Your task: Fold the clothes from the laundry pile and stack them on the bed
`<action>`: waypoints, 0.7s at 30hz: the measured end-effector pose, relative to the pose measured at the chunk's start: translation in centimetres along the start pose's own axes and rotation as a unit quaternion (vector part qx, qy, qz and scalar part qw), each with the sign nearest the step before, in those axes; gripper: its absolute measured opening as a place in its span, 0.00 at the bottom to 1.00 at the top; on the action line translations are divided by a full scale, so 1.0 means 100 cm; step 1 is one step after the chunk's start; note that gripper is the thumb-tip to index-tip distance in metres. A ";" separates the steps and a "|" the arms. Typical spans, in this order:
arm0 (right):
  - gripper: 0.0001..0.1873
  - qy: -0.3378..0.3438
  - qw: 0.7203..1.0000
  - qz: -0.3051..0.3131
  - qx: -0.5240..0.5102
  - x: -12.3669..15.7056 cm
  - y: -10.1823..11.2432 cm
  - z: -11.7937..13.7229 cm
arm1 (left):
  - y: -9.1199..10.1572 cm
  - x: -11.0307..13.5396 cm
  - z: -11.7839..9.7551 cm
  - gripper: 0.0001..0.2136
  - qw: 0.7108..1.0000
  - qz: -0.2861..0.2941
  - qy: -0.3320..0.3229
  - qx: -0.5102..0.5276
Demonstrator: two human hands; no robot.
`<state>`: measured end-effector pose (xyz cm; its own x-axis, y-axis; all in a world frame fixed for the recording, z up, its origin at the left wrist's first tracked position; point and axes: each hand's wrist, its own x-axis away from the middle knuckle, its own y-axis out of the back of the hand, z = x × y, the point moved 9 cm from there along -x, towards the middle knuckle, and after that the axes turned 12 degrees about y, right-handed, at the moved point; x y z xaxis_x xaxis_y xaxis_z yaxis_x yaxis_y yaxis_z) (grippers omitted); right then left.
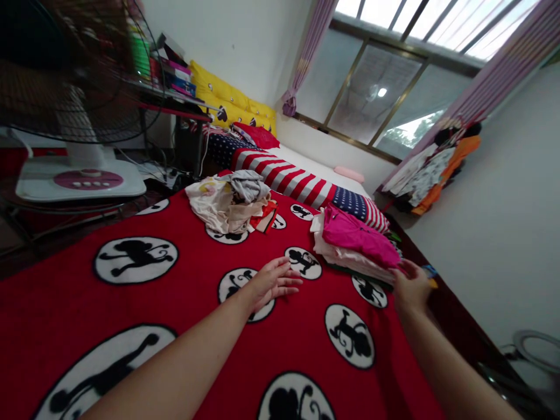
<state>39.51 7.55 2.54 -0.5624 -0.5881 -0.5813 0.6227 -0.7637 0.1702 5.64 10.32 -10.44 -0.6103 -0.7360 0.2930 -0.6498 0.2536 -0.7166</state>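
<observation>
Over the red blanket (306, 326), with its black figures in white ovals, my left hand (273, 283) is held open, fingers stretched and nothing in them. My right hand (411, 286) is at the near right corner of a stack of folded clothes. Its fingers are closed at the edge of the bright pink garment (356, 236) on top. White folded cloth (336, 254) lies under the pink one. A loose heap of crumpled clothes (231, 201), white, grey, beige and red, lies farther off to the left.
A standing fan (83, 169) is at the left, beside a desk with boxes (181, 79). Behind the blanket are a striped, starred cover (284, 175) and a yellow cushion (231, 96). Clothes (437, 166) hang on the right wall; a dark bed edge (464, 326) runs below.
</observation>
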 end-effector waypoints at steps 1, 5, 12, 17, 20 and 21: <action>0.28 -0.004 1.000 -0.006 -0.016 0.024 -0.010 0.002 | 0.000 0.001 0.000 0.17 1.000 0.001 -0.003 -0.003; 0.24 -0.116 0.977 0.057 -0.168 0.122 -0.077 0.026 | -0.001 0.005 0.000 0.15 1.000 0.003 -0.014 -0.011; 0.23 -0.240 0.918 0.089 -0.302 0.223 -0.143 0.059 | -0.003 0.009 -0.005 0.16 0.999 0.019 -0.045 0.002; 0.20 -0.179 0.936 0.096 -0.288 0.224 -0.142 0.048 | -0.006 0.006 -0.003 0.14 0.998 0.013 -0.041 -0.037; 0.20 -0.172 0.935 0.115 -0.286 0.223 -0.141 0.044 | 0.000 0.004 -0.019 0.10 0.984 -0.044 -0.093 -0.148; 0.20 -0.170 0.936 0.125 -0.283 0.224 -0.141 0.045 | 0.006 0.006 -0.030 0.09 0.969 -0.084 -0.127 -0.194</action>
<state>15.68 4.00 -9.30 -0.4424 -0.8533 -0.2759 0.8916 -0.3854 -0.2375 3.54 11.88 -8.76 -0.3818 -0.9056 0.1849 -0.8820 0.2972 -0.3656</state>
